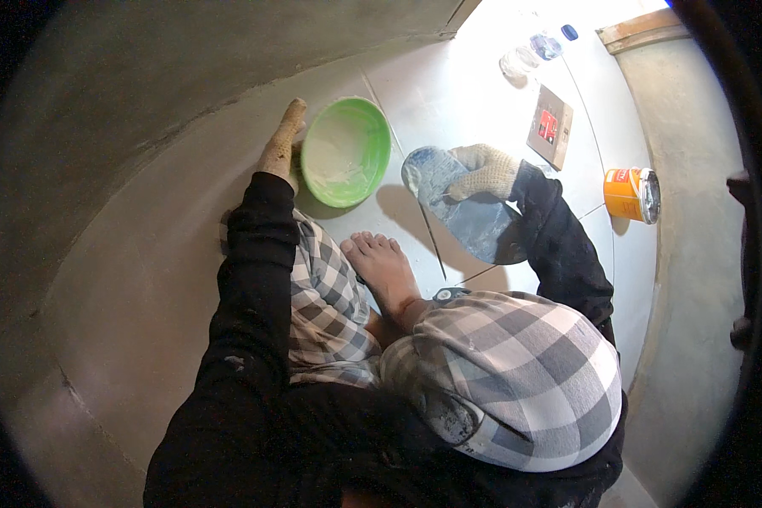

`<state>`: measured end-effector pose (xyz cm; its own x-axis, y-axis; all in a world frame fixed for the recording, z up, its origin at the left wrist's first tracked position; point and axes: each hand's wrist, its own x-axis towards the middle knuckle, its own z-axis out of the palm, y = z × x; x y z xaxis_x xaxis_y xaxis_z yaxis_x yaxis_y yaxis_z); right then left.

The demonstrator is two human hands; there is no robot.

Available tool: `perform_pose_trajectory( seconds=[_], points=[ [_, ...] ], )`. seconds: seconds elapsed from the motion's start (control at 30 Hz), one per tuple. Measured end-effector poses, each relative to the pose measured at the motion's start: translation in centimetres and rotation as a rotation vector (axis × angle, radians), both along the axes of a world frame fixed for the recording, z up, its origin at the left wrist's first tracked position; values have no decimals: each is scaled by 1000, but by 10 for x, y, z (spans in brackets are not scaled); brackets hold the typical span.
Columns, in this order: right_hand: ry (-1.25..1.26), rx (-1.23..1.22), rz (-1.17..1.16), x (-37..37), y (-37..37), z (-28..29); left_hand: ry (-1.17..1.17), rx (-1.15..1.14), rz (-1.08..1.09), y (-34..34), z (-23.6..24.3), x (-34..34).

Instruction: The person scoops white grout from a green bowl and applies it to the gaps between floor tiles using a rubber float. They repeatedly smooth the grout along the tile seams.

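Clasped in our gloved right hand, the blue float lay flat on the tiled floor, its length slanting toward our bare foot, while our gloved left hand, its fingers not readable, rested nearer the green bowl.

Light: glaring in from the top right, washing out the bottles
Shadows: falling toward the lower left, beside the bowl
Edges: bending, darkening into black vignette

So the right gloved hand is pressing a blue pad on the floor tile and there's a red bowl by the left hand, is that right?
Not quite: the bowl is green, not red, as the head view shows. The rest holds: the gloved right hand presses the blue pad on the floor tile, and the bowl sits by the left hand.
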<state>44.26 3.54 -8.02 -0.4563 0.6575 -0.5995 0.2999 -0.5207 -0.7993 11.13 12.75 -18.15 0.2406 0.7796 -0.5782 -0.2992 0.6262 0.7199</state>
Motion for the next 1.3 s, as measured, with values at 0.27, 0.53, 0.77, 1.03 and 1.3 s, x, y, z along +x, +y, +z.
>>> perform_pose_trajectory(
  seconds=[0.27, 0.53, 0.77, 1.03, 1.3],
  points=[
    [-212, 165, -7, -5, 1, 21, 160, 2, -112, -18, 29, 9],
    [-329, 221, 36, -9, 3, 31, 322, -35, -418, -19, 38, 16],
    [-447, 261, 72, -1, -3, 43, 282, -54, -674, -19, 30, 20],
    [-473, 277, 136, -16, -21, 67, 300, -123, -898, -32, 36, 41],
    [-880, 654, 398, -42, -37, 54, 181, -159, -812, -46, 52, 48]
  ],
)
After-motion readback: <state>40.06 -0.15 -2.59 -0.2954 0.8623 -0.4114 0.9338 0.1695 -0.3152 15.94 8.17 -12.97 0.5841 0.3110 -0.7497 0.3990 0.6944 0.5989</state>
